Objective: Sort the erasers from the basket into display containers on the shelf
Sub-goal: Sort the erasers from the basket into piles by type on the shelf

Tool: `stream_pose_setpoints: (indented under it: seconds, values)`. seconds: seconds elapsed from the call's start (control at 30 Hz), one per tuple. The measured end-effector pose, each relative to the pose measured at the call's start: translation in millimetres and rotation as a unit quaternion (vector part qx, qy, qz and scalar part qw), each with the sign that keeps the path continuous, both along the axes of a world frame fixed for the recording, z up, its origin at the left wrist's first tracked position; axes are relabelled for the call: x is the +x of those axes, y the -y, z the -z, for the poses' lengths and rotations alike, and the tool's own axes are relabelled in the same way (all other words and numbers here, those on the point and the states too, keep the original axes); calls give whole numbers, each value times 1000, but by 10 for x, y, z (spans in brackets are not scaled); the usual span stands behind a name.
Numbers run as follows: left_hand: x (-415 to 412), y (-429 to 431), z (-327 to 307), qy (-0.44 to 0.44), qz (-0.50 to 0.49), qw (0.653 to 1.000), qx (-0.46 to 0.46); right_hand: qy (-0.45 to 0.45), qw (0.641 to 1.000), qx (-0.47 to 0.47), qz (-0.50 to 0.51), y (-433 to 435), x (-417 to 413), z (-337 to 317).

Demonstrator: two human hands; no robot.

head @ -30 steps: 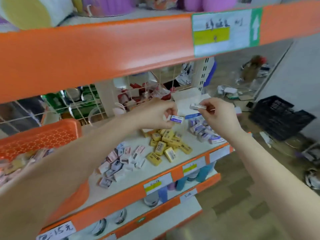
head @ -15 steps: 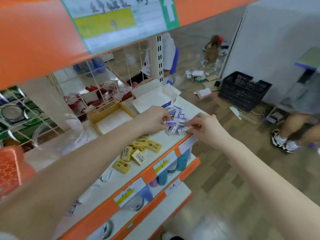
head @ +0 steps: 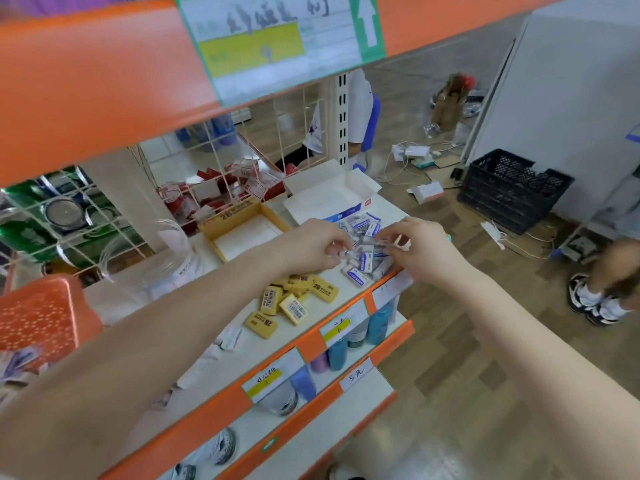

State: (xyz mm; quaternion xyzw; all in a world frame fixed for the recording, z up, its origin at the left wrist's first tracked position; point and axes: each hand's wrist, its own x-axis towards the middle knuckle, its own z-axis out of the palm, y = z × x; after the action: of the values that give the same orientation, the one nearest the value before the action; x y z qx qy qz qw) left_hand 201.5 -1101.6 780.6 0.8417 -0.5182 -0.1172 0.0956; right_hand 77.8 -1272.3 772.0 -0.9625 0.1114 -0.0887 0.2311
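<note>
Shelf (head: pixel 344 303) holds 2 eraser piles (head: pixel 363 259); 2 hands' (head: pixel 311 247) fingers (head: pixel 393 237) curl into 1, hold unclear.

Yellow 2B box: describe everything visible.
The yellow 2B box is an open cardboard tray: yellow walls, "2B" printed on one wall, white floor, no erasers visible inside. It sits upright on the white shelf, left of the white box, behind the yellow erasers. Neither left hand nor right hand touches it.
</note>
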Motion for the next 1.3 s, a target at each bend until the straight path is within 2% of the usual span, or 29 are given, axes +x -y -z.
stream_pose_setpoints:
  seconds: [0.2, 0.33, 0.43, 0.63, 0.8, 0.93, 1.13, 1.3]
  values:
    - [61, -445, -302, 24, -64, 997, -44, 60, 996, -8, -59, -316, 279, -240]
    - [14, -1007, -471, 41, -117, 988, -87, 75, 986, -1, -148, -813, 544, -293]
    - [-72, -1491, -603, 66, -198, 975, -73, 85, 973, 13, -215, -1277, 719, -315]
    - [-383, -2561, -725, 81, -366, 920, -119, 74, 936, 42, -340, -2228, 953, -396]
    - [-736, -3312, -607, 134, -453, 864, -173, 69, 900, 58, -426, -2974, 1027, -456]
    - [-1005, -3700, -526, 111, -482, 865, -90, 76, 858, 67, -503, -3443, 949, -507]
    - [-1250, -4033, -391, 21, -519, 853, 44, 21, 813, -7, -581, -3919, 918, -491]
    - [-1327, -4081, -271, -62, -530, 843, 73, -103, 753, -125, -638, -4131, 967, -416]
